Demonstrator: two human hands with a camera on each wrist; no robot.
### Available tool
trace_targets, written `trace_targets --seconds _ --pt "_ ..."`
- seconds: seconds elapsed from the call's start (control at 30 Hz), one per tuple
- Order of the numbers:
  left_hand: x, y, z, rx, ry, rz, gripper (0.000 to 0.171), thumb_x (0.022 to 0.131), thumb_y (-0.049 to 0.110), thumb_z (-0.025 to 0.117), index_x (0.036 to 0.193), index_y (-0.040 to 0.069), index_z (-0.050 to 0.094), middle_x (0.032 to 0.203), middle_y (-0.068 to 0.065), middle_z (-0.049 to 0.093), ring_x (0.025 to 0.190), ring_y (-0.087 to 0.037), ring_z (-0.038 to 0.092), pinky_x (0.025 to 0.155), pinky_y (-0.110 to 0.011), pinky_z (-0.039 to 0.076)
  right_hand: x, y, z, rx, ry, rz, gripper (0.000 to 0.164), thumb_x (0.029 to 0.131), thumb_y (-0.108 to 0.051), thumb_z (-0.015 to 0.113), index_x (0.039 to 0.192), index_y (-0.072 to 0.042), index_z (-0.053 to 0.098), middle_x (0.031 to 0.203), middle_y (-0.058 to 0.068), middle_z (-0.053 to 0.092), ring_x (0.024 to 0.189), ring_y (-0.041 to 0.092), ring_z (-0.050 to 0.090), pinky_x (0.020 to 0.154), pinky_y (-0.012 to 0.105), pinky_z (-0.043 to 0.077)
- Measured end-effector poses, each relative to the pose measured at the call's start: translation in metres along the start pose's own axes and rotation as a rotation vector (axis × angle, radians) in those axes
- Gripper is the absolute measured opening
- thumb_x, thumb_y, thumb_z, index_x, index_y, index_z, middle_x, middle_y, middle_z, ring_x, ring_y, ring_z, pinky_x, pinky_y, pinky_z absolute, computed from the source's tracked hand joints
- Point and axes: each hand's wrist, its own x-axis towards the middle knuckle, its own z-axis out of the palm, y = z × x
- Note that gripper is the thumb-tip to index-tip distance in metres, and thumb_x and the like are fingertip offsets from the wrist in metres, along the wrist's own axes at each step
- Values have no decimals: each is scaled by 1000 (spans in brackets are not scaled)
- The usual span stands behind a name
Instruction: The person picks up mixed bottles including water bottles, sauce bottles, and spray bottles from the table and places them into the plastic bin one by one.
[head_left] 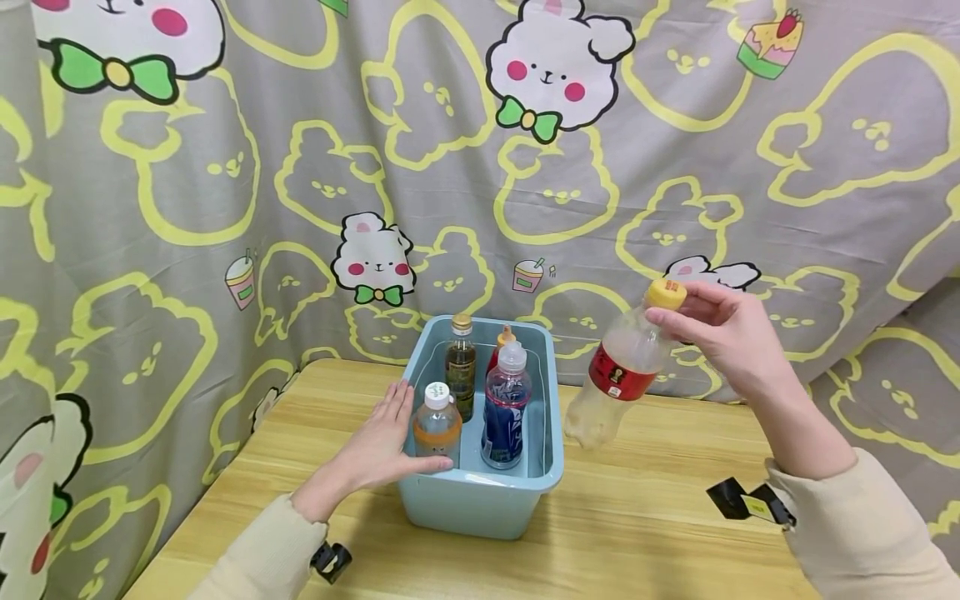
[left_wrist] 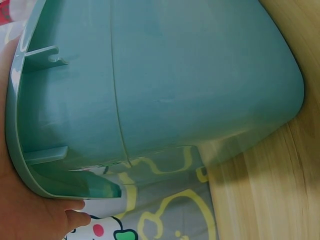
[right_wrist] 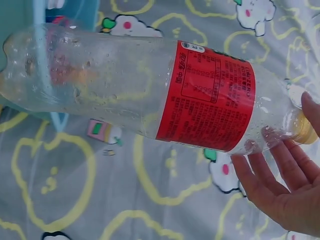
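Note:
My right hand [head_left: 720, 329] pinches a clear plastic soda bottle [head_left: 630, 358] by its neck, just under the yellow cap [head_left: 667, 293]. The bottle has a red label [right_wrist: 207, 97] and looks drained, with droplets inside. It hangs tilted, its base lower and toward the right side of a blue-green plastic bin [head_left: 551, 400]. At the bin's front left corner, my left hand [head_left: 378, 446] rests against the rim, fingers extended along the left side and thumb along the front edge. In the left wrist view, part of this hand [left_wrist: 35, 215] shows beside the bin's outer wall [left_wrist: 175, 75].
Inside the bin stand an orange-banded bottle with a white cap [head_left: 437, 425], a dark blue-labelled bottle [head_left: 504, 417], a gold-capped glass bottle [head_left: 461, 367] and a partly hidden orange-topped bottle [head_left: 495, 354]. Beneath is a wooden table [head_left: 660, 500]; a patterned curtain [head_left: 450, 192] hangs behind.

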Motion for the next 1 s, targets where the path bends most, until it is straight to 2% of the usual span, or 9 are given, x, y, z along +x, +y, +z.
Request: trace_targets --seconds 0.13,0.23,0.37,0.73,0.83,1.0 --pt "0 0 0 -4 -1 2 119 63 79 46 138 -7 12 145 -22 5 132 -33 1 105 -45 11 3 -13 -2 42 -24 -44 24 79 -5 66 102 -7 63 82 -5 66 75 8 60 63 18 50" --pt "0 0 -1 -4 3 5 119 63 79 46 138 -7 13 145 -22 6 132 -34 2 105 -45 11 6 -19 0 142 -51 -95 22 78 -2 66 100 -2 62 82 -1 67 74 11 60 64 19 50" --pt "0 0 -1 -5 8 7 118 64 78 47 138 -7 14 145 -22 7 132 -34 2 105 -45 11 7 -23 7 240 -74 -143 21 77 1 66 97 0 63 83 1 68 72 12 61 64 20 51" --pt "0 0 0 6 13 12 118 63 78 46 138 -8 14 145 -22 7 132 -33 2 105 -45 11 8 -18 35 288 -83 -159 21 77 1 66 96 -5 65 85 -1 67 74 11 62 66 21 51" --pt "0 0 0 5 12 12 119 63 79 46 138 -7 14 145 -22 7 132 -34 2 105 -45 11 8 -16 43 281 -96 -151 21 77 1 66 97 -6 65 85 -1 67 76 12 62 66 22 51" --pt "0 0 0 -4 8 6 119 62 79 46 138 -7 14 145 -22 6 132 -34 2 105 -45 11 7 -11 56 201 -90 -120 20 77 -3 67 96 -6 64 84 -5 67 75 12 63 67 23 51"
